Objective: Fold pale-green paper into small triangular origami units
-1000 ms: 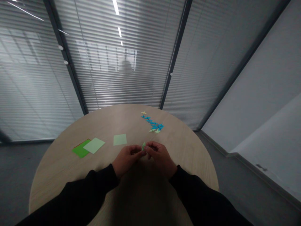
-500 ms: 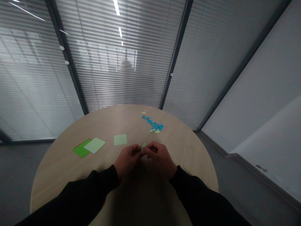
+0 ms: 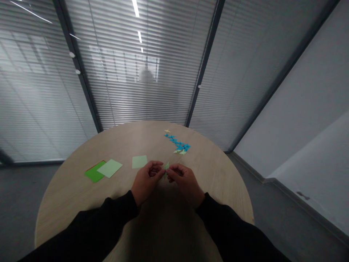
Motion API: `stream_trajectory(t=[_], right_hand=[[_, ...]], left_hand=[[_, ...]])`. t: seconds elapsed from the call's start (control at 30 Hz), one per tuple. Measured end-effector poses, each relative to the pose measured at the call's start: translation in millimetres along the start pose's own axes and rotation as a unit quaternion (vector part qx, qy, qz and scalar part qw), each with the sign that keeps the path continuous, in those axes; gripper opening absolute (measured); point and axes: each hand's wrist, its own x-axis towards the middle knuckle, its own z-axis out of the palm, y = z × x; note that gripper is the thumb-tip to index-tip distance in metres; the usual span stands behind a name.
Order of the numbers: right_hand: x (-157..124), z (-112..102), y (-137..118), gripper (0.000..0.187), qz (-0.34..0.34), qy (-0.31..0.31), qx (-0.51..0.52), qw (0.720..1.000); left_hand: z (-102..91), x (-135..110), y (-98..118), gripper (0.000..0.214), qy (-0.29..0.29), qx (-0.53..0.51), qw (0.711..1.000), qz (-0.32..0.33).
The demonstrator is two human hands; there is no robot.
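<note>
A small piece of folded light green paper stands between my two hands, over the table's middle. My right hand pinches it between thumb and fingers. From the other side, the thumb and curled fingers of my left hand close on its left edge; the fingertips partly hide the paper's lower part. Just beyond my left hand lies a flat light green paper square. Several blue folded paper figures lie in a row farther off, with light green folded figures at the near end.
A yellow folded paper figure lies at the far end of the row. To the left, a pale green sheet overlaps a bright green stack with a red edge. The round wooden table stands before blinds.
My left fingers have loosened and lifted a little, and the left hand has shifted slightly left. More of the folded paper now shows. The other papers have not moved.
</note>
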Motion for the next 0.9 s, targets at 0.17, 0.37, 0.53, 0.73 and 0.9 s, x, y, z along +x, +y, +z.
stream_trajectory(t=[0.17,0.37,0.53,0.73,0.9], right_hand=[[0.3,0.5,0.7,0.029,-0.011,0.000,-0.019,1.000],[0.4,2.2,3.2,0.024,-0.052,0.019,-0.071,0.996],[0.0,2.9,2.9,0.024,-0.075,0.026,-0.108,0.991],[0.3,6.3,8.7,0.028,-0.105,0.061,-0.119,0.985],[0.6,5.1,8.9,0.025,-0.107,0.050,-0.126,0.985]], left_hand=[[0.7,-0.2,2.3,0.024,0.004,0.016,1.000,-0.012],[1.5,-0.5,6.1,0.017,0.038,0.050,0.998,0.028],[2.0,-3.5,7.9,0.015,0.060,0.125,0.989,0.050],[5.4,-3.0,3.3,0.014,0.096,0.144,0.982,0.079],[4.2,0.9,-0.6,0.020,0.046,0.080,0.994,0.058]])
